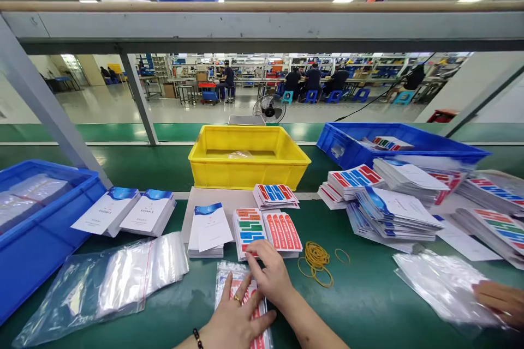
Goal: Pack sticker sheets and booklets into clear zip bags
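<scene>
Down at the near edge, the left hand [237, 319] is lying open and spread, palm down, across a clear bag [236, 285] of red-printed cards; it isn't closing on anything. The bag is lying flat on the green table [176, 311], its long axis running away from the person, the far end leaning a little to the left. The right hand [270, 272] is resting over that far end, fingers bent, coming across from the right. Is it pinching the plastic? I can't tell. So the left hand is covering the middle, while the right is sitting nearer the far end.

Out to the right, another person's hand [497, 301] is touching some loose clear bags [444, 283]. Just beside the right hand, yellow rubber bands [316, 257] are lying in a tangle.

Straight beyond the bag, a multicoloured card pile [249, 229] and a red card pile [283, 230] are standing side by side, with white booklets [210, 229] sitting to their left. Behind those, a yellow bin [249, 173] is standing, and far off, a fan [270, 109] is facing the table.
</scene>
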Available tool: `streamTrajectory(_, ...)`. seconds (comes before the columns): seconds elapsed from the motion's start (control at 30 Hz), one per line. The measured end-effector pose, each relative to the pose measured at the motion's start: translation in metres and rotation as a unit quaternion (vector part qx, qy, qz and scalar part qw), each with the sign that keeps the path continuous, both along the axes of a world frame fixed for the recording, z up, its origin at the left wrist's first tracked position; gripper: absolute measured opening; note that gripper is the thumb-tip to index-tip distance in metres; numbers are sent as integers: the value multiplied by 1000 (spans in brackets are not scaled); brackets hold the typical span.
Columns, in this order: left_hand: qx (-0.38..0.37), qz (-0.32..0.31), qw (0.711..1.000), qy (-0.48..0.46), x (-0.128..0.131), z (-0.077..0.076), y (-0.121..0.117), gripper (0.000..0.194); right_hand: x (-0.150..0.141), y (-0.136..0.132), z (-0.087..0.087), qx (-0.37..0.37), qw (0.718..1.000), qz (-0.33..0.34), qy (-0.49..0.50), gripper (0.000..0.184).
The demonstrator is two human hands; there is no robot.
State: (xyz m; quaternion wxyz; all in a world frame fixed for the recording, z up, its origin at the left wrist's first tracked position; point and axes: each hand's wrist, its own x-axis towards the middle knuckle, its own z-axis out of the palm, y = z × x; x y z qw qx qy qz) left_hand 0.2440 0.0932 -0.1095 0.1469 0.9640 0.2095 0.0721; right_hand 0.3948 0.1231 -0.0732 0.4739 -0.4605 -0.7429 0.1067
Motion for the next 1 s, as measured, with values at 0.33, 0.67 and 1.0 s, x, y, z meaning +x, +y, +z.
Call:
streamTrajectory(0.33,32,279,957,-72,-56,50,6,30,4,-2,2,47,999,15,8,11)
streamTrajectory(0.67,-145,544,822,90,-143,66,47,12,1,-4,2,33,999,20,-1,14)
streamTrajectory(1.0,-183,460,865,-77,-86,78,17,28,-17,-11,0,-204,955,184,115,35)
